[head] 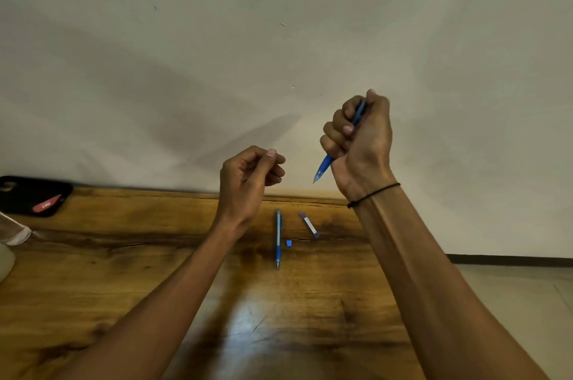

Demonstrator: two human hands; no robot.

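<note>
Pen of translucent blue plastic [324,167] held in the right hand [361,137] above the glossy wooden table [124,271].
The slim barrel is clamped by the curled right fingers [336,128], pointed tip slanted down, well above the table. The left hand [248,178] is raised, fingers curled, thumb pressed to forefinger; whether anything is pinched cannot be told. A second slender blue pen [278,238], a small square blue piece [289,243] and a short clear tube [309,224] are laid on the grained wood.

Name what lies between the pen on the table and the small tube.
A small blue piece lies between that pen and the tube, touching neither, in the head view.
</note>
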